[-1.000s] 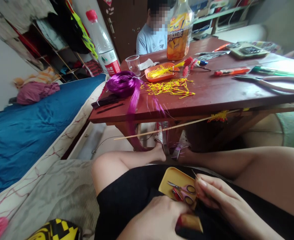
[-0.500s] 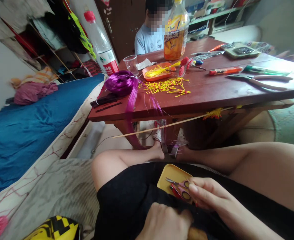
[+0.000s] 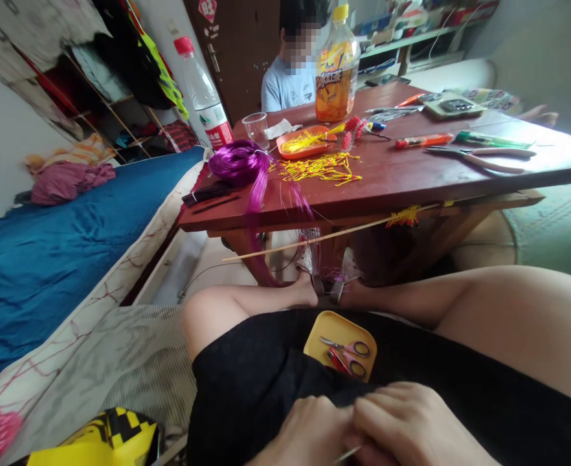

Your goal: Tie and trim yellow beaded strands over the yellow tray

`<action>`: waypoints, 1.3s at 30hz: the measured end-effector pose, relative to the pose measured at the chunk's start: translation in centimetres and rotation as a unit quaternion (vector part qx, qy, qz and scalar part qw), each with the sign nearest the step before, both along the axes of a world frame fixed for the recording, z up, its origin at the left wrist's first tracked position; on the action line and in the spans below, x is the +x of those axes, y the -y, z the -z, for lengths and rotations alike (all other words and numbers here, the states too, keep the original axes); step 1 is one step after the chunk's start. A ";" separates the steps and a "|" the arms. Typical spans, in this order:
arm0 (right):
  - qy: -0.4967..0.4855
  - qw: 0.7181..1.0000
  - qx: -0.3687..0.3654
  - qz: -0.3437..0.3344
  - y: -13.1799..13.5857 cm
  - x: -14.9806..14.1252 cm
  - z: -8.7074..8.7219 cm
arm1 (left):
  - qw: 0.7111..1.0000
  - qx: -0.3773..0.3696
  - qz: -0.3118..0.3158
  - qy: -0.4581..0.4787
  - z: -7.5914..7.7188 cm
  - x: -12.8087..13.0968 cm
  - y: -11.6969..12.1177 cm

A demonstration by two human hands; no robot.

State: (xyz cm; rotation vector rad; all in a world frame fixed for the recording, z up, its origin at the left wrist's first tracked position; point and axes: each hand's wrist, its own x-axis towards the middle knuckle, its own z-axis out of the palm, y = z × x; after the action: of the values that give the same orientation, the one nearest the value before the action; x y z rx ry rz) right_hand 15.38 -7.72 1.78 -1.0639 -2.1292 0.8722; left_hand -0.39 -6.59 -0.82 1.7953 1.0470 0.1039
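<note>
Low in the view, my left hand (image 3: pixel 307 430) and my right hand (image 3: pixel 406 417) are closed and meet over the black cloth on my lap. A thin pale sliver (image 3: pixel 347 454) pokes out below where the fingers meet; I cannot tell which hand grips it. Whatever else they hold is hidden. Just beyond them on my lap lies a yellow tray (image 3: pixel 314 329). In it are scissors (image 3: pixel 346 346) with pink handles and a small red item (image 3: pixel 338 361).
On the red-brown table (image 3: pixel 387 175) lie a purple fibre bundle (image 3: pixel 237 162), yellow strands (image 3: pixel 319 168), an orange tray (image 3: pixel 285 153), pliers (image 3: pixel 484 157) and bottles. A thin stick (image 3: pixel 285 249) runs along its near edge. Another person (image 3: pixel 288 87) sits across. A blue-covered bed (image 3: pixel 72 239) is left.
My right hand has moved from beside the scissors down and left to my left hand, uncovering the tray's right side. The view has shifted slightly.
</note>
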 end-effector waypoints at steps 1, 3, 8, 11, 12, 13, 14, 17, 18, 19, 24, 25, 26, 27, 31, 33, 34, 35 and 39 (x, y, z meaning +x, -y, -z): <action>-0.035 0.995 -0.086 0.026 -0.2 0.0 -0.3 | 0.999 0.026 0.023 -0.035 0.2 0.3 0.5; -0.131 0.954 -0.253 0.098 -0.5 0.1 -0.4 | 0.993 0.033 0.077 -0.079 -0.1 0.5 1.3; -0.297 0.854 -0.397 0.158 -0.5 0.1 1.3 | 0.990 -0.141 -0.005 0.017 -2.7 -0.2 0.9; -0.350 0.822 -0.406 0.191 -0.4 0.3 2.4 | 0.911 -0.329 -0.106 0.224 -3.2 -0.5 0.1; -0.342 0.835 -0.383 0.201 -0.3 0.3 2.6 | 0.872 -0.373 -0.143 0.283 -3.0 -0.4 0.0; -0.313 0.862 -0.342 0.207 -0.2 0.3 2.7 | 0.835 -0.402 -0.189 0.325 -2.8 -0.3 -0.2; -0.265 0.898 -0.280 0.211 0.0 0.4 2.7 | 0.807 -0.415 -0.240 0.344 -2.4 -0.2 -0.3; -0.089 0.982 -0.007 0.165 0.6 0.2 2.0 | 0.811 -0.379 -0.345 0.282 -1.6 0.4 -0.6; -0.037 0.988 0.072 0.135 0.7 0.1 1.5 | 0.848 -0.335 -0.328 0.247 -1.6 0.5 -0.6; 0.006 0.987 0.125 0.102 0.7 0.0 0.9 | 0.892 -0.280 -0.282 0.215 -1.6 0.5 -0.6; 0.009 0.996 -0.085 -0.006 -0.4 0.3 -1.5 | 0.995 -0.050 -0.028 0.084 -2.4 0.2 0.2; -0.045 0.985 -0.164 0.020 -0.6 0.4 -1.7 | 0.997 -0.049 0.004 0.057 -2.4 0.2 0.3; -0.107 0.964 -0.238 0.054 -0.8 0.5 -1.7 | 0.997 -0.055 0.035 0.031 -2.5 0.1 0.5; -0.168 0.934 -0.301 0.089 -1.0 0.6 -1.7 | 0.996 -0.066 0.065 0.008 -2.5 0.2 0.5; -0.285 0.849 -0.433 0.098 -1.4 0.5 -1.0 | 0.990 -0.099 0.097 -0.028 -3.4 0.5 0.0; -0.287 0.854 -0.424 0.091 -1.6 0.5 -0.5 | 0.989 -0.135 0.065 0.010 -4.3 0.5 -0.4; -0.287 0.861 -0.408 0.098 -1.7 0.5 -0.2 | 0.986 -0.161 0.039 0.036 -4.6 0.4 -0.6; -0.288 0.868 -0.388 0.114 -1.8 0.6 0.2 | 0.979 -0.191 0.008 0.067 -4.9 0.3 -0.7; -0.231 0.918 -0.250 0.203 -1.2 1.0 1.9 | 0.882 -0.360 -0.145 0.269 -4.0 -0.2 -0.6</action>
State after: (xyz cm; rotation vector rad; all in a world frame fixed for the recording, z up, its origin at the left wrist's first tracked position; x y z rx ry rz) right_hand 16.42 -6.55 -0.16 -1.3238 -1.2595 1.3333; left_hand -0.57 -6.01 3.20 0.8498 0.7860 0.3305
